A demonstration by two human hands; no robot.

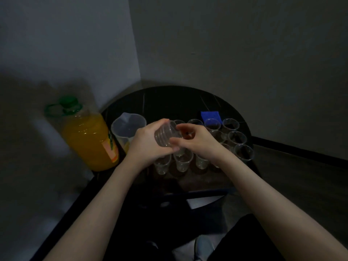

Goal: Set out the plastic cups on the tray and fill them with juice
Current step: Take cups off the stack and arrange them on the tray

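My left hand grips a short stack of clear plastic cups, held on its side above the tray. My right hand has its fingers curled at the stack's open mouth, pinching the rim of the outermost cup. Below and behind my hands, several empty clear cups stand upright in rows on the dark tray. A big bottle of orange juice with a green cap stands at the left. A clear plastic jug stands between the bottle and the cups.
The tray lies on a round black table pushed into a wall corner. A blue cloth or sponge lies behind the cups. A white sheet sticks out under the tray's near edge. My dark-clothed legs are below.
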